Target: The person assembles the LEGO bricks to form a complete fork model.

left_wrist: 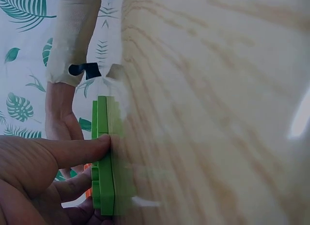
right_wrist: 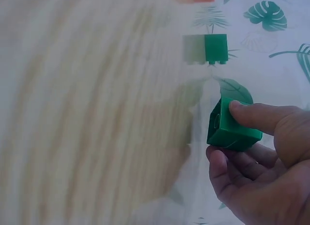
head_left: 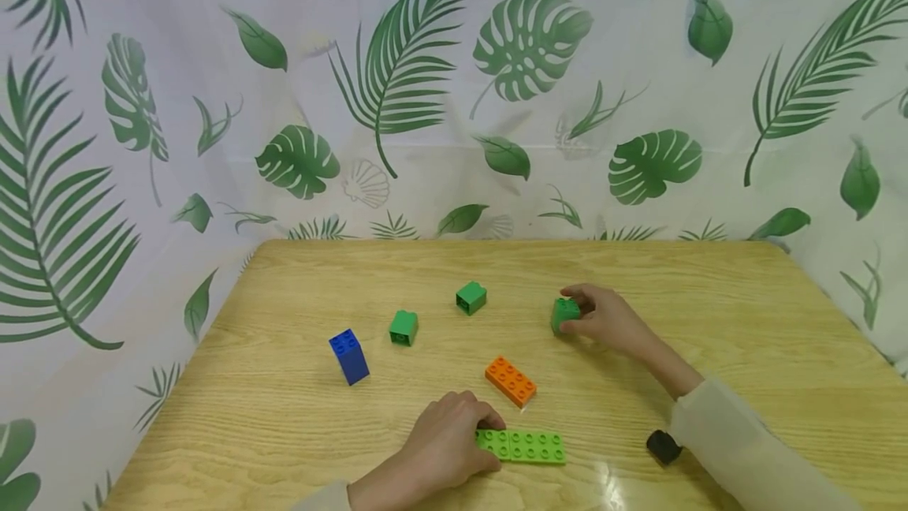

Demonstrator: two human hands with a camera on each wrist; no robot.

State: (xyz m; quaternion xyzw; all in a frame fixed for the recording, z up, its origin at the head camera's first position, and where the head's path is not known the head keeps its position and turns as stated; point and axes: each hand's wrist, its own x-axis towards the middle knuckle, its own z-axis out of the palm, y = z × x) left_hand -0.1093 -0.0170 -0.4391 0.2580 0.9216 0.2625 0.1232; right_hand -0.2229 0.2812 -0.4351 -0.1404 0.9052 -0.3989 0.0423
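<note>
My left hand [head_left: 450, 436] spans the left end of two flat light-green toy bricks [head_left: 537, 446], which lie end to end with a seam between them. In the left wrist view, the thumb presses one long side of the light-green bricks [left_wrist: 102, 118] and fingers curl at the other. Farther back on the right, my right hand [head_left: 603, 318] pinches a dark-green brick [head_left: 564, 317] between thumb and fingers. The right wrist view shows the hollow underside of this brick [right_wrist: 235, 130]. Just beyond the left hand lies an orange studded brick [head_left: 511, 382].
Two more dark-green bricks, one near the middle [head_left: 471, 298] and one to its left [head_left: 403, 328], lie on their sides. A tall blue brick [head_left: 349, 356] stands at the left. Beside the right sleeve sits a small black object [head_left: 663, 447]. A leaf-patterned curtain [head_left: 426, 101] backs the wooden table [head_left: 284, 448].
</note>
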